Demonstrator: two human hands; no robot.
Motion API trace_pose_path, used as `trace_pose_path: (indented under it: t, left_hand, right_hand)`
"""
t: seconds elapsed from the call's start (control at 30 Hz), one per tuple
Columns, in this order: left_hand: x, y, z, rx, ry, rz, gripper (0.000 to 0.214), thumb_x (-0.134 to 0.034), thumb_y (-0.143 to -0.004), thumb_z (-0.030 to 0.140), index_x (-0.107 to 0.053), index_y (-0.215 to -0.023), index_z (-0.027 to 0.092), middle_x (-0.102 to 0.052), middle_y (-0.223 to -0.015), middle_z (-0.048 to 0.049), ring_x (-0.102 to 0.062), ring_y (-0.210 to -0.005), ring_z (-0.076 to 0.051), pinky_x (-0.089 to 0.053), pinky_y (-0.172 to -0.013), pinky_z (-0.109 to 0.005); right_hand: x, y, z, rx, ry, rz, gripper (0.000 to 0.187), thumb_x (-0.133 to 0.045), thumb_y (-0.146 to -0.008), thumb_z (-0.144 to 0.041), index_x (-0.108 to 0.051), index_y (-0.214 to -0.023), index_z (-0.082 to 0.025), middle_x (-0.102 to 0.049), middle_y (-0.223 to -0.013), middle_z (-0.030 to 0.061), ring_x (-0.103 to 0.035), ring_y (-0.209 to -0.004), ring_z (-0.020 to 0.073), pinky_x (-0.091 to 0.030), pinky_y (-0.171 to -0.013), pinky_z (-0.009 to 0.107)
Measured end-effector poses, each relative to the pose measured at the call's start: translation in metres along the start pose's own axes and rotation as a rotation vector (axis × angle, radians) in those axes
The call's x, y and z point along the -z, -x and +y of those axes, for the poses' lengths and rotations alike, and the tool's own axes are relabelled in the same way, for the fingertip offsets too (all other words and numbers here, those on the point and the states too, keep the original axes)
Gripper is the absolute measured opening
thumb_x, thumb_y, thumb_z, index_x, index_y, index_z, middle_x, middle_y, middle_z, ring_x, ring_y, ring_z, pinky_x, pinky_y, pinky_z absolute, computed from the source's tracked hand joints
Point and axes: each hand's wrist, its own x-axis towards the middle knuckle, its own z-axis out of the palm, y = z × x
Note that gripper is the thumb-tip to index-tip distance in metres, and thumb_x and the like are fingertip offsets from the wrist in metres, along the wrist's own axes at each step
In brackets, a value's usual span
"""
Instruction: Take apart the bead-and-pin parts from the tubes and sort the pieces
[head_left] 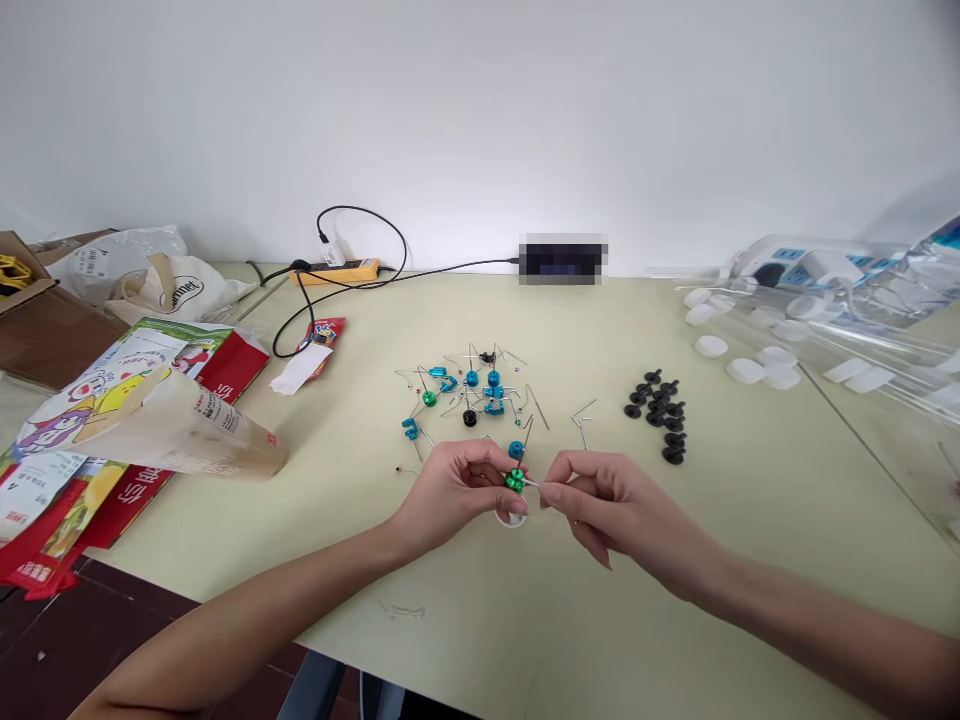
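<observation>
Far across my pale green table [675, 560], a yellow power strip [345, 268] lies by the white wall, and a black cable [465, 266] runs from it to a dark box [562, 260] whose face is blurred. A red snack packet [319, 345] lies nearer me. On my left a beige paper bag [187, 430] lies tilted over flattened printed cartons [112, 400], with a cloth bag [176, 290] and a cardboard box [30, 320] behind them. Mid-table is a scatter of blue parts [469, 390] and bent wires. To its right sits a cluster of black screws [658, 415], then white caps [746, 370], clear tubes [862, 340] and a white power strip [795, 265]
</observation>
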Motion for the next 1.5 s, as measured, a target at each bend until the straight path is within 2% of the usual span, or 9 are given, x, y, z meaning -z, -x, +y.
trace_pose_path:
  t: [0.37, 0.53, 0.7, 0.8, 1.0, 1.1, 1.2, 1.33, 1.5]
  left_hand:
    - [0.001, 0.003, -0.005, -0.092, -0.046, 0.009, 0.011, -0.073, -0.070, 0.019, -0.065, -0.075, 0.014, -0.067, -0.081, -0.0043, -0.063, -0.066, -0.012, -0.055, -0.065, -0.027]
    - [0.001, 0.003, 0.005, -0.004, -0.116, -0.082, 0.015, -0.072, -0.071, 0.027, -0.070, -0.079, 0.014, -0.063, -0.072, -0.0031, -0.061, -0.062, -0.012, -0.054, -0.061, -0.025]
    - [0.002, 0.003, 0.010, 0.116, -0.064, -0.200, 0.024, -0.066, -0.077, 0.035, -0.070, -0.082, 0.012, -0.063, -0.075, -0.0053, -0.061, -0.060, -0.012, -0.053, -0.059, -0.025]
    - [0.000, 0.005, 0.010, 0.111, -0.087, -0.226, 0.023, -0.061, -0.081, 0.034, -0.068, -0.080, 0.012, -0.062, -0.072, -0.0047, -0.060, -0.060, -0.011, -0.053, -0.061, -0.025]
    - [0.006, 0.011, 0.011, -0.651, -0.822, 0.031, 0.013, -0.052, -0.087, 0.019, -0.065, -0.087, 0.016, -0.065, -0.079, -0.0073, -0.061, -0.073, -0.015, -0.054, -0.065, -0.027]
    - [0.018, 0.012, 0.005, -1.046, -1.117, -0.024, 0.021, -0.052, -0.083, 0.010, -0.062, -0.099, 0.020, -0.067, -0.086, -0.0068, -0.064, -0.080, -0.018, -0.056, -0.067, -0.030]
    - [0.027, 0.012, 0.001, -1.144, -1.249, -0.126, 0.029, -0.052, -0.083, 0.010, -0.060, -0.107, 0.023, -0.067, -0.091, -0.0067, -0.065, -0.084, -0.021, -0.057, -0.067, -0.033]
    - [0.022, 0.011, 0.005, -1.033, -1.144, -0.068, 0.027, -0.052, -0.083, 0.009, -0.061, -0.105, 0.020, -0.066, -0.090, -0.0077, -0.064, -0.083, -0.020, -0.055, -0.069, -0.033]
    - [0.006, 0.006, 0.016, -0.289, -0.516, -0.061, 0.018, -0.053, -0.087, 0.025, -0.066, -0.081, 0.015, -0.064, -0.074, -0.0051, -0.061, -0.065, -0.013, -0.053, -0.062, -0.026]
  right_hand:
    - [-0.003, 0.001, 0.006, -0.092, -0.315, -0.094, 0.025, -0.053, -0.087, -0.040, -0.057, -0.078, -0.017, -0.035, -0.040, -0.0095, -0.018, -0.042, 0.0063, -0.018, -0.048, 0.023]
    - [-0.004, 0.003, 0.013, 0.069, 0.217, 0.005, 0.030, -0.044, -0.092, -0.044, -0.049, -0.074, -0.021, -0.041, -0.045, -0.0065, -0.029, -0.043, 0.0090, -0.021, -0.045, 0.023]
    - [0.000, 0.006, 0.019, 0.588, 1.038, 0.150, 0.027, -0.037, -0.094, -0.027, -0.058, -0.078, -0.023, -0.051, -0.056, 0.0004, -0.038, -0.050, 0.0132, -0.025, -0.051, 0.029]
    - [0.005, 0.009, 0.012, 0.740, 1.166, 0.124, 0.021, -0.043, -0.093, -0.028, -0.063, -0.099, -0.026, -0.060, -0.068, 0.0038, -0.049, -0.062, 0.0169, -0.032, -0.056, 0.031]
    - [0.010, 0.004, -0.004, 0.108, 0.337, 0.005, 0.054, -0.024, -0.093, -0.056, -0.060, -0.079, -0.019, -0.059, -0.065, 0.0038, -0.044, -0.051, 0.0119, -0.033, -0.051, 0.026]
    - [0.008, 0.000, -0.001, -0.156, -0.203, -0.231, 0.054, -0.024, -0.093, -0.056, -0.048, -0.064, -0.017, -0.046, -0.052, -0.0019, -0.027, -0.042, 0.0070, -0.023, -0.046, 0.023]
    - [0.004, -0.001, 0.001, -0.250, -0.481, -0.296, 0.042, -0.038, -0.091, -0.051, -0.041, -0.065, -0.018, -0.035, -0.052, -0.0065, -0.015, -0.042, 0.0054, -0.017, -0.044, 0.021]
    - [0.004, 0.001, 0.002, -0.096, -0.244, -0.235, 0.030, -0.045, -0.090, -0.043, -0.051, -0.074, -0.018, -0.036, -0.058, -0.0055, -0.021, -0.044, 0.0055, -0.020, -0.043, 0.021]
    - [0.011, 0.008, 0.006, 0.631, 0.828, 0.132, 0.029, -0.038, -0.094, -0.024, -0.065, -0.103, -0.022, -0.059, -0.076, 0.0059, -0.052, -0.065, 0.0164, -0.040, -0.056, 0.029]
